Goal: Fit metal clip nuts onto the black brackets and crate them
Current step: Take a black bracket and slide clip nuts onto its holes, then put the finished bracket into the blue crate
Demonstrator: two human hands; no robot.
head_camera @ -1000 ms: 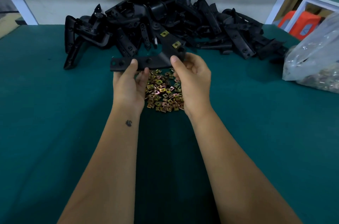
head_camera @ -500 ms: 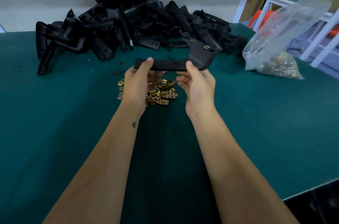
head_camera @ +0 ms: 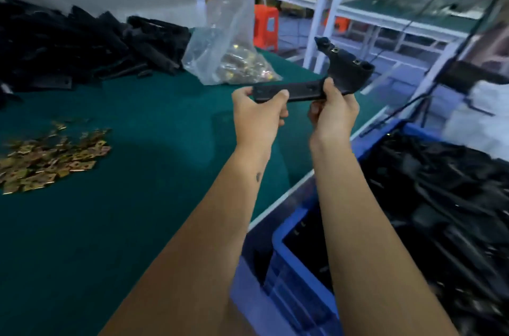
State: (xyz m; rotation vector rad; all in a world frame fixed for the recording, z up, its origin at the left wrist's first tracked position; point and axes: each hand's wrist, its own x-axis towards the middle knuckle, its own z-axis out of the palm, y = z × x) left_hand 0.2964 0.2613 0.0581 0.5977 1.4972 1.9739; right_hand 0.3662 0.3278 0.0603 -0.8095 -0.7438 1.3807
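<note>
Both hands hold one black bracket (head_camera: 305, 89) in the air over the table's right edge. My left hand (head_camera: 259, 112) grips the end of its flat arm. My right hand (head_camera: 334, 112) grips it at the bend. Two metal clip nuts sit on the bracket's curved part (head_camera: 347, 57). A blue crate (head_camera: 292, 258) with several black brackets inside stands below and to the right of the table. Loose brass-coloured clip nuts (head_camera: 52, 156) lie on the green table at the left. A heap of black brackets (head_camera: 82, 46) is at the back left.
A clear plastic bag of clip nuts (head_camera: 234, 60) stands on the green table (head_camera: 137, 225) near its far right corner. White shelving (head_camera: 358, 13) and an orange stool (head_camera: 265, 27) are beyond the table. A white bag (head_camera: 479, 121) lies behind the crate.
Both hands have carried the bracket to the right, away from the loose clip nuts and towards the table's edge. The view has swung right, and the blue crate has come into sight.
</note>
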